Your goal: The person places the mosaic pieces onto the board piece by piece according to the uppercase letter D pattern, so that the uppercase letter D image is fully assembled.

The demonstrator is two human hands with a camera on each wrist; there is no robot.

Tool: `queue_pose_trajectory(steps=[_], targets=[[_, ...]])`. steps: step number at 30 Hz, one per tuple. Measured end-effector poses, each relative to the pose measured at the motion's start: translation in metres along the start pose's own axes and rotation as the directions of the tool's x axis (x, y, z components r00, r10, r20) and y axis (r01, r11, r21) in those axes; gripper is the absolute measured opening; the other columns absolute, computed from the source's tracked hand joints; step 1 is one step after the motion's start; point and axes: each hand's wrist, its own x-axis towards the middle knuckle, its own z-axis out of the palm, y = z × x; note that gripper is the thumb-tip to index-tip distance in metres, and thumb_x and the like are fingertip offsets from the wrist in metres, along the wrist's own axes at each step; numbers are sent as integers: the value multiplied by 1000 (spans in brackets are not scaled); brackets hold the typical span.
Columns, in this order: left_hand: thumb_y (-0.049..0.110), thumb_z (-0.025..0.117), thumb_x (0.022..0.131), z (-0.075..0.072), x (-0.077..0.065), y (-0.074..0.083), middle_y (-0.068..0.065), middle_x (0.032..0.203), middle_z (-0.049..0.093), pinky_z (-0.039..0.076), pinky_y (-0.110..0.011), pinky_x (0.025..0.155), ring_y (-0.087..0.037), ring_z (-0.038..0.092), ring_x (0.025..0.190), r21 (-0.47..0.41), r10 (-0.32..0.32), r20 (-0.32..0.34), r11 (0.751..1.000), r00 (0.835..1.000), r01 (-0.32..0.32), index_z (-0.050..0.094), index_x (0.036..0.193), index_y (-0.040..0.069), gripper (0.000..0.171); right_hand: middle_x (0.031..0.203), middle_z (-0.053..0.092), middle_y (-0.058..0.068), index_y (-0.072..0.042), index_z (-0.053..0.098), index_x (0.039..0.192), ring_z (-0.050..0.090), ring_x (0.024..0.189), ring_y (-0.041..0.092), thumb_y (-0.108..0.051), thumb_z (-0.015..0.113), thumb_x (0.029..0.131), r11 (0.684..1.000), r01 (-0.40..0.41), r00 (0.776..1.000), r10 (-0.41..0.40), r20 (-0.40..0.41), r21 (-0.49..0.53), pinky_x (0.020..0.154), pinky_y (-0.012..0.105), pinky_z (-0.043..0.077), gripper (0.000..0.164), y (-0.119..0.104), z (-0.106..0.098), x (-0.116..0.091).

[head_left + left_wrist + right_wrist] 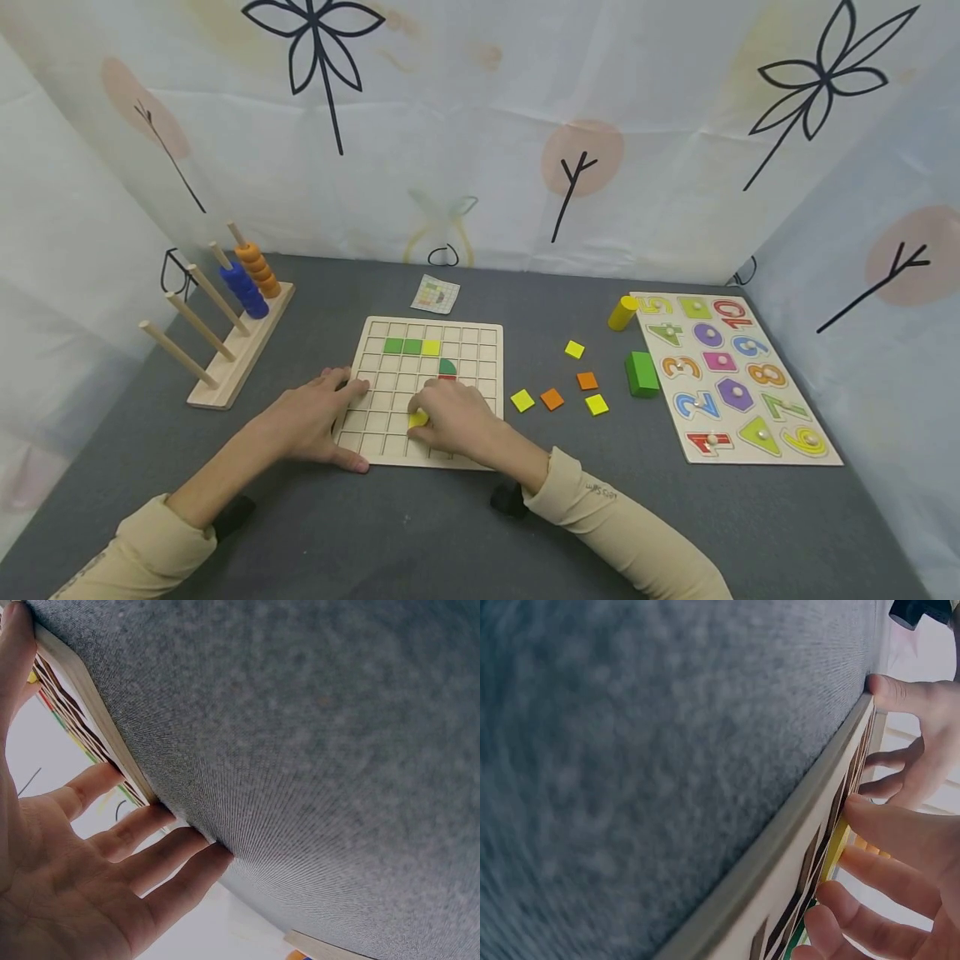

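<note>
A wooden grid board point(375, 452) lies flat on the table. My right hand point(461, 421) is over its lower middle, pinching a yellow square tile point(417, 418) between thumb and forefinger at the grid surface. My left hand point(318, 417) rests at the board's left edge, thumb by the near corner and fingers fairly straight, some of them touching the table point(300, 750). Towards the top of the grid, two green tiles point(402, 346) and a yellow tile point(431, 347) sit in a row. A rounded green piece point(447, 367) and a partly hidden red piece point(447, 377) lie near my right knuckles.
Loose yellow point(522, 401) and orange tiles point(552, 399) are scattered right of the board. Beyond them are a green block point(642, 374), a yellow cylinder point(622, 313) and a number puzzle point(727, 379). A pattern card point(435, 294) lies behind; a peg stand point(242, 358) stands left.
</note>
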Motion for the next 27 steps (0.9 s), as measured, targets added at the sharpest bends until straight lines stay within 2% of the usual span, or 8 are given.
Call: queue_pose_trajectory(steps=[4, 6, 9, 11, 14, 16, 21, 27], targets=[[78, 82, 60, 0, 0, 0, -31, 148, 49, 50, -73, 89, -61, 47, 135, 4, -1, 1, 1000, 1000, 1, 54, 145, 7, 114, 93, 74, -1, -15, 82, 106, 46, 69, 3, -27, 81, 89, 1000, 5, 1000, -5, 12, -15, 47, 19, 34, 20, -1, 0, 0], [78, 82, 60, 0, 0, 1, -31, 148, 49, 50, -73, 89, -61, 47, 135, 2, -3, 3, 1000, 1000, 3, 54, 145, 7, 114, 83, 68, -3, -15, 82, 98, 42, 67, 4, -25, 81, 89, 1000, 15, 1000, -15, 16, -8, 46, 19, 30, 13, -1, 1, -1], [77, 83, 60, 0, 0, 1, -31, 148, 49, 50, -73, 90, -61, 47, 135, 0, -6, 5, 1000, 1000, 6, 54, 145, 7, 113, 78, 63, -4, -15, 82, 90, 39, 66, 4, -22, 81, 89, 1000, 27, 999, -27, 23, 15, 46, 19, 28, 7, 0, 2, -1], [77, 83, 61, -1, 0, 2, -31, 148, 49, 50, -73, 90, -61, 47, 135, -1, -5, 4, 1000, 1000, 5, 54, 145, 7, 113, 79, 65, -4, -14, 82, 88, 42, 66, 3, -22, 81, 88, 999, 28, 999, -29, 28, 22, 46, 18, 31, 7, 0, 2, -2], [77, 83, 61, -1, -1, 2, -31, 148, 49, 50, -73, 90, -61, 47, 135, 0, -6, 3, 1000, 1000, 6, 54, 145, 8, 113, 92, 75, -2, -14, 83, 94, 54, 72, 2, -23, 82, 88, 1000, 25, 999, -26, 27, 15, 49, 16, 39, 11, -1, 1, -2], [77, 83, 60, -1, -1, 1, -30, 148, 49, 50, -73, 89, -61, 47, 135, 0, -6, 2, 1000, 1000, 6, 54, 145, 8, 113, 97, 77, -1, -14, 83, 97, 60, 76, 3, -23, 83, 87, 1000, 20, 1000, -20, 21, 6, 51, 17, 42, 13, -1, 0, -2], [78, 83, 60, -1, -1, 1, -30, 148, 49, 50, -74, 89, -60, 47, 136, 1, -8, 4, 1000, 1000, 8, 54, 145, 8, 113, 100, 77, 0, -15, 83, 100, 61, 78, 5, -22, 84, 86, 1000, -1, 1000, 1, 16, 5, 52, 19, 43, 16, -1, 0, 0], [78, 82, 61, -2, -1, 2, -31, 148, 49, 50, -73, 89, -60, 47, 136, 0, -4, 3, 1000, 1000, 4, 54, 145, 8, 113, 107, 78, 1, -14, 82, 105, 69, 89, 9, -19, 82, 88, 1000, -7, 999, 6, 35, 21, 54, 19, 47, 18, 1, -1, 1]])
